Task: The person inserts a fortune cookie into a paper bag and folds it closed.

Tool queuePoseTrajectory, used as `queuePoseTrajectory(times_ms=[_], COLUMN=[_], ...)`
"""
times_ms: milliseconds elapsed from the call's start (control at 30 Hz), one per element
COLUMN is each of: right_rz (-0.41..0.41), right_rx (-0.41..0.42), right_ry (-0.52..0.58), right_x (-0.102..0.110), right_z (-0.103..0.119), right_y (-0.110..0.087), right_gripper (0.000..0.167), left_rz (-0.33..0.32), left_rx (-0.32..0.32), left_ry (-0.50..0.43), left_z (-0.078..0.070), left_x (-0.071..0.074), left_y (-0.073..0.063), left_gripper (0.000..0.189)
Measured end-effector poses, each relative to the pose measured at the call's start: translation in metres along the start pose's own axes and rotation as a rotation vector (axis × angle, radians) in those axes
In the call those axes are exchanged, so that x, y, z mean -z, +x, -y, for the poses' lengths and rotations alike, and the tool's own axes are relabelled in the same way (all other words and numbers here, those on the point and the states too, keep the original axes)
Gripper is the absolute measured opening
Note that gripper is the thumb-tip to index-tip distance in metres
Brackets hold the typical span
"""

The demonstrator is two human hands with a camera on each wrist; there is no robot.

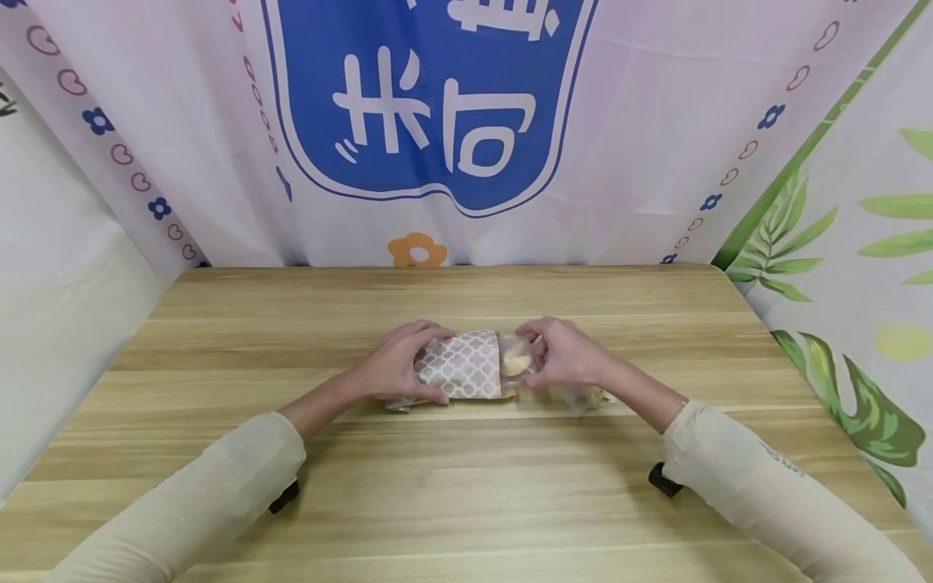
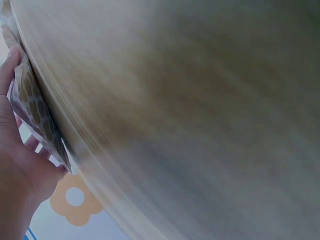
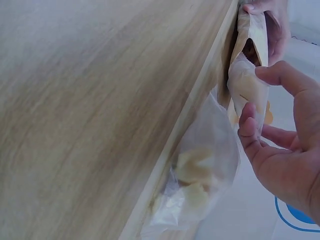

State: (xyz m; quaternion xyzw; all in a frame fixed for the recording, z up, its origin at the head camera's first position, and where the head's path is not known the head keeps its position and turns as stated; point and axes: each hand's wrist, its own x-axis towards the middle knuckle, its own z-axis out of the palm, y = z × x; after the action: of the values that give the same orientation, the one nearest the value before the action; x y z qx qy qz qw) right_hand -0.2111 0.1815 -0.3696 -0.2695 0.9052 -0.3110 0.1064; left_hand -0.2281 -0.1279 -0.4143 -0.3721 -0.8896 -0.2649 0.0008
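A white paper bag with a tan lattice pattern (image 1: 462, 366) lies on its side on the table, its open mouth toward the right. My left hand (image 1: 403, 366) grips it around the closed end, thumb along the near side and fingers over the far side. At the mouth, my right hand (image 1: 567, 353) holds a clear plastic packet (image 1: 516, 358) with a pale yellow round piece inside. Part of that packet sits within the mouth, as the right wrist view shows, with thumb and fingers on its two sides. The hidden end of the packet is inside the paper.
A second clear bag (image 3: 195, 175) with pale yellow pieces lies on the wooden table (image 1: 466, 494), just right of my right hand and partly under that forearm. Behind the table's far edge hangs a printed cloth (image 1: 619, 162); leaf-patterned cloth (image 1: 889, 324) hangs at the right.
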Motion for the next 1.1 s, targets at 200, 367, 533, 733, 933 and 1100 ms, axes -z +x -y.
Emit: queuePoseTrajectory(times_ms=[200,367,533,733,933,1100], right_rz=[0.03,0.036,0.057,0.069,0.072,0.058], right_rx=[-0.046,-0.072,-0.134,-0.163,-0.149,-0.135], right_ry=[0.009,0.036,0.118,0.156,0.17,0.222], right_x=[-0.0009,-0.0011,0.0004,0.0018,0.0016,0.0004], right_z=[-0.0003,-0.0011,-0.0015,-0.0001,0.0023,0.0006], right_y=[-0.0011,-0.0008,-0.0009,-0.0011,0.0002,0.0016], right_gripper=[0.074,0.08,0.085,0.078,0.075,0.073], left_rz=[0.006,0.007,0.007,0.006,0.001,0.0], left_rx=[0.003,0.003,0.004,0.002,-0.001,0.006], left_ry=[-0.018,-0.017,-0.015,-0.013,-0.01,-0.006], left_z=[-0.0002,0.0005,0.0008,0.0006,-0.0003,0.0], left_x=[0.0002,-0.0003,-0.0009,-0.0007,0.0003,0.0003], left_y=[-0.0006,-0.0008,-0.0004,0.0002,0.0005,0.0005], left_gripper=[0.097,0.097,0.097,0.097,0.098,0.098])
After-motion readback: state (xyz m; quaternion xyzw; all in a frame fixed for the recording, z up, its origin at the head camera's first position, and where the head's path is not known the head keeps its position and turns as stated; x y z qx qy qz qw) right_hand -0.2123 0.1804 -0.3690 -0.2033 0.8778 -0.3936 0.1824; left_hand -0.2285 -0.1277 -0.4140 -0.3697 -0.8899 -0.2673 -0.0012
